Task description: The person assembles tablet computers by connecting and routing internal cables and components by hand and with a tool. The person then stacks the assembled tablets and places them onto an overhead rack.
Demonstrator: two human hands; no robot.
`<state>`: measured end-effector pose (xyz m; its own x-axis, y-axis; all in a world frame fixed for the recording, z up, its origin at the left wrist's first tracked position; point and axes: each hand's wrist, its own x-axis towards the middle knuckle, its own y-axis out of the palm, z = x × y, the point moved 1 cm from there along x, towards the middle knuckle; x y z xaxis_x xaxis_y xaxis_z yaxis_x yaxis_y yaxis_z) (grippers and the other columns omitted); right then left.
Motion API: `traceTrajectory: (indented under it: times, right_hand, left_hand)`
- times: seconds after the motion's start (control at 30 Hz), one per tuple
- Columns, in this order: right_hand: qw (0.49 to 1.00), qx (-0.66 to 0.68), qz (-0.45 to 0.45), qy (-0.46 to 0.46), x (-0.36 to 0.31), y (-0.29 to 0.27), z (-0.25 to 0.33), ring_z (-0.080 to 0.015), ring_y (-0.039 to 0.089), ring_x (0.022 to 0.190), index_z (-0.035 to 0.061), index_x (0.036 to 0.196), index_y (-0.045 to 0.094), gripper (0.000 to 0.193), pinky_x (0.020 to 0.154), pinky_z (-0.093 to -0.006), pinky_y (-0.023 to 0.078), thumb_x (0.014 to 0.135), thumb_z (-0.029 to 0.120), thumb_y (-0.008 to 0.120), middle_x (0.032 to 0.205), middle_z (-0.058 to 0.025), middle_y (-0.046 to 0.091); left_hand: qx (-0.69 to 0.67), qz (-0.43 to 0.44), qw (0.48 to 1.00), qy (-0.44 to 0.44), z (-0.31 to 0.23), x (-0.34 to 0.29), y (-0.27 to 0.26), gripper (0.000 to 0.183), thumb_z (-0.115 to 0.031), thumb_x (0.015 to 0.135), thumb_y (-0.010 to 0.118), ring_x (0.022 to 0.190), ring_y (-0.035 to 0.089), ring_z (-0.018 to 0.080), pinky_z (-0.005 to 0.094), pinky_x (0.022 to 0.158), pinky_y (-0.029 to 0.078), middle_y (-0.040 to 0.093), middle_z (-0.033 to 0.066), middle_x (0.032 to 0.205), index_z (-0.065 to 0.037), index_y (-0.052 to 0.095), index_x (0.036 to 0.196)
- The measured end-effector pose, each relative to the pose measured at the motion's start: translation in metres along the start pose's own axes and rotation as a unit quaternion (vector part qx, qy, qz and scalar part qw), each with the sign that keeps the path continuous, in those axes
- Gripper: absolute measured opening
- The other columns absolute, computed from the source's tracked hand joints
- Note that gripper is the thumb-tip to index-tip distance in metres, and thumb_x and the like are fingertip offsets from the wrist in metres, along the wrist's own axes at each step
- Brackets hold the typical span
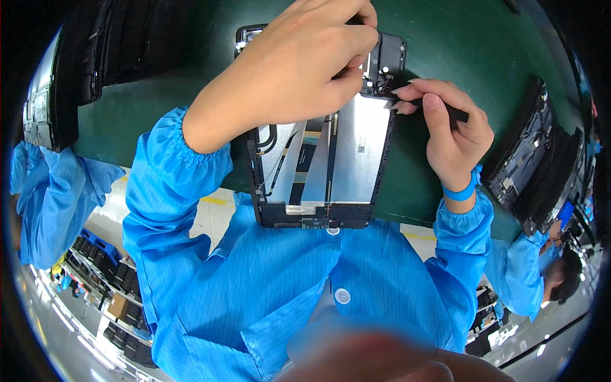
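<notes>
In front of me lies an opened tablet [363, 153] with a black frame and a silver inner plate, its near end at the table's front edge. Dark ribbon cables [331, 159] run along the plate. My left hand [312, 67] reaches across the tablet's far end with its fingers curled in; whatever they pinch is hidden behind the hand. At the far right corner, my right hand [455, 127] grips a slim black tool [457, 114] between thumb and fingers. The tool's kind is not clear, and its tip is hard to make out beside small connectors. A blue band circles my right wrist.
The tablet rests on a green table [414, 191]. Dark device housings [143, 41] stand at the far left, and several black opened units [522, 153] lie at the right. Other people in blue sleeves [63, 197] sit on either side. Loaded shelves [105, 274] are behind.
</notes>
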<state>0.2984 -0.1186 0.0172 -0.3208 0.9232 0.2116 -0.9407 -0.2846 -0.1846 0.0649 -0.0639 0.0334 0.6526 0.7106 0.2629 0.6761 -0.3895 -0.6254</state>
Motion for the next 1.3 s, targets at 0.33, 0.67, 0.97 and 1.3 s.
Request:
traceTrajectory:
  times: [0.33, 0.67, 0.97, 1.3]
  right_hand:
    - [1.0, 0.019, 0.007, -0.015, 0.0017, -0.0024, -0.0012, -0.0193, 0.073, 0.086, -0.0078, 0.114, 0.069, 0.019, 0.077, -0.0281, 0.06, 0.099, -0.008, 0.059, 0.103, -0.0193, 0.075]
    - [1.0, 0.006, 0.009, -0.027, 0.0015, -0.0006, -0.0037, -0.019, 0.073, 0.085, -0.0075, 0.113, 0.069, 0.018, 0.076, -0.0276, 0.059, 0.099, -0.007, 0.059, 0.102, -0.0193, 0.075]
    - [1.0, 0.015, -0.012, -0.012, 0.0004, -0.0002, -0.0042, -0.0182, 0.073, 0.084, -0.0089, 0.112, 0.068, 0.016, 0.077, -0.0279, 0.06, 0.1, -0.006, 0.058, 0.101, -0.0183, 0.075]
    - [0.999, 0.023, -0.022, -0.009, 0.0011, 0.001, -0.0052, -0.0186, 0.073, 0.085, -0.0073, 0.114, 0.068, 0.016, 0.078, -0.0286, 0.06, 0.102, -0.002, 0.058, 0.102, -0.0177, 0.075]
  left_hand:
    - [0.019, -0.02, 0.999, 0.034, 0.0027, -0.0022, 0.0019, 0.017, -0.004, 0.077, 0.068, 0.114, 0.053, 0.0438, 0.0478, 0.098, 0.044, 0.052, 0.0228, 0.105, 0.0, 0.052, 0.073]
    - [0.009, 0.013, 1.0, -0.003, -0.0003, 0.0, -0.0012, 0.017, -0.004, 0.077, 0.068, 0.115, 0.052, 0.0437, 0.0478, 0.099, 0.044, 0.052, 0.0229, 0.106, 0.0, 0.052, 0.073]
    - [0.014, -0.013, 0.999, 0.041, 0.0008, -0.0016, 0.0003, 0.017, -0.005, 0.077, 0.068, 0.115, 0.052, 0.0449, 0.0486, 0.104, 0.043, 0.052, 0.0235, 0.106, 0.0, 0.052, 0.073]
    - [0.014, 0.046, 0.999, -0.022, -0.0033, 0.0018, -0.0053, 0.015, -0.007, 0.074, 0.069, 0.116, 0.052, 0.0451, 0.0484, 0.107, 0.042, 0.053, 0.0251, 0.112, 0.0, 0.055, 0.073]
